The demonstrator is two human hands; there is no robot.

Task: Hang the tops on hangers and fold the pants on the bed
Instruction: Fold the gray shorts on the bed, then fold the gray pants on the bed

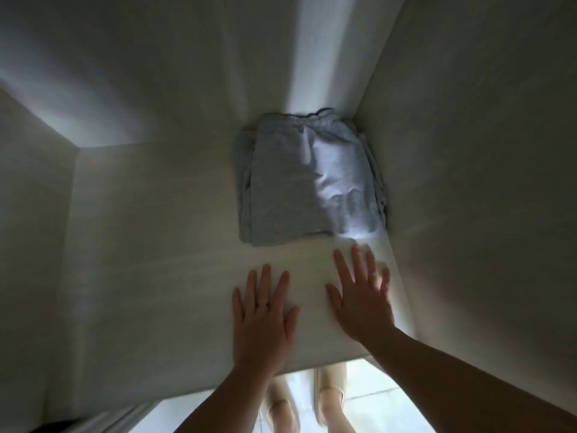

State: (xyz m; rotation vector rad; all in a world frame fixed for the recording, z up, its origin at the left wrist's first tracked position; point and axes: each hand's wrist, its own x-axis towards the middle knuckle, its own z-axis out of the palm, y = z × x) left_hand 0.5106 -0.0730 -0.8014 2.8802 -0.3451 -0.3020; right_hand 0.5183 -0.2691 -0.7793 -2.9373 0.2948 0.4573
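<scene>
- The grey pants lie folded into a neat square, waistband to the back, tucked into the back right corner of a pale shelf, up against the side wall
- So for this pair the folding looks done, and it seems put away as well
- The left hand is flat and spread over the front of the shelf with straight fingers, holding nothing and well short of the pants
- The right hand is also flat and spread, holding nothing; its fingertips reach just to the front edge of the pants, but blur hides whether they touch
- No tops, hangers or bed are in view, so how much of that work is done cannot be told from here
- Below the shelf edge the person's feet stand on a light tiled floor
- My guess is that what is left, if anything, waits elsewhere in the room
</scene>
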